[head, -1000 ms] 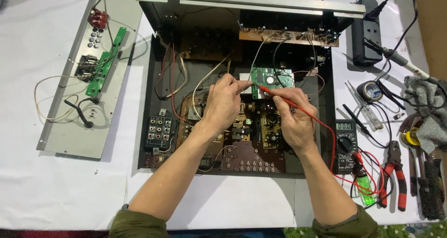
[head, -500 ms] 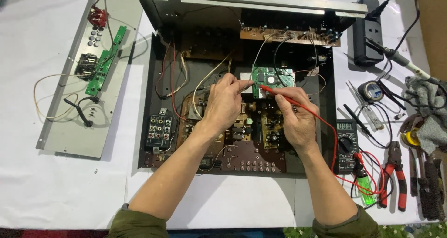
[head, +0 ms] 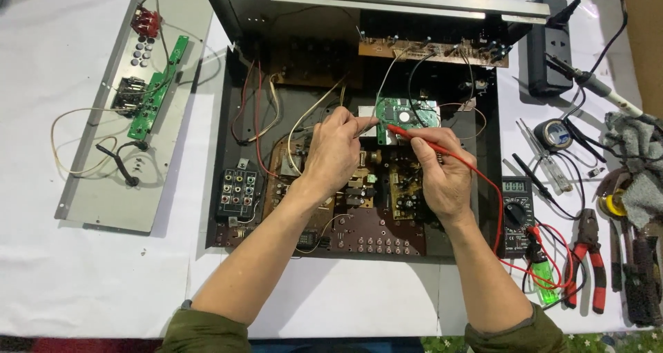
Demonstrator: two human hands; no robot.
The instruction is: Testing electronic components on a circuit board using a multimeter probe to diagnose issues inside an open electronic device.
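An opened amplifier chassis (head: pixel 228 187) fills the middle of the white table, a detached grey front panel (head: pixel 103 187) lies to its left, and inside, toward the far right, the left hand (head: pixel 335 153) pinches the small green circuit board (head: pixel 411 113) while the right hand (head: pixel 442 177) grips a red probe (head: pixel 421 138) whose tip touches that board.

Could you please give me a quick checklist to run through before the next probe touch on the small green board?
1. Red probe gripped in right hand: ok.
2. Red tip on the small green board: ok, it rests at the board's lower left edge.
3. Left hand steadying the board's left edge: ok; whether it also holds a second probe, cannot tell.
4. Red lead running clear to the multimeter: ok.
5. Multimeter display readable: cannot tell, too small.
6. Pliers kept outside the open chassis: ok.
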